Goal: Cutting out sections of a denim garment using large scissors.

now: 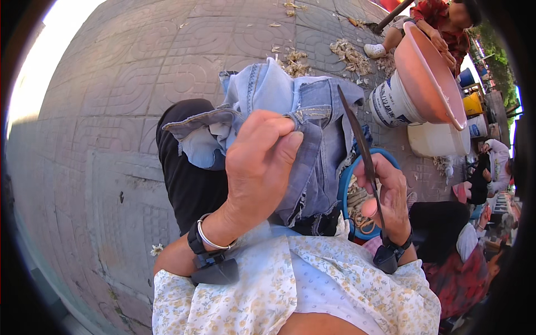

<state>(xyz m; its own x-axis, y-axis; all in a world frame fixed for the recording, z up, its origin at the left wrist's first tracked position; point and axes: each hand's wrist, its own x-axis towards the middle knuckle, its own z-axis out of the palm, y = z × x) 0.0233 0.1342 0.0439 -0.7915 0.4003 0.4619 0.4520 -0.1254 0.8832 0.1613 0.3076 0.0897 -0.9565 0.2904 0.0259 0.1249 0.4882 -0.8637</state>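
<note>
Worn blue denim pieces [321, 145] with frayed edges and seams lie across my lap, over dark trousers [187, 162]. Above them my left hand [259, 159] is closed, thumb and forefinger pinched by a denim seam; what lies between the fingertips is too small to make out. On the right, my right hand [391, 195] is closed around a long, dark, narrow knife [363, 148], its pointed end directed away from me beside the denim. Under that hand stands a blue tub [344, 192] holding pale, rope-like scraps, partly hidden by the hand and cloth.
An orange basin [421, 72] rests tilted on a white bucket [391, 103], with a pale container [438, 139] beside it. Husk-like scraps [350, 56] litter the paving [190, 61]. One person in red [441, 22] sits beyond the basin; other people sit at right.
</note>
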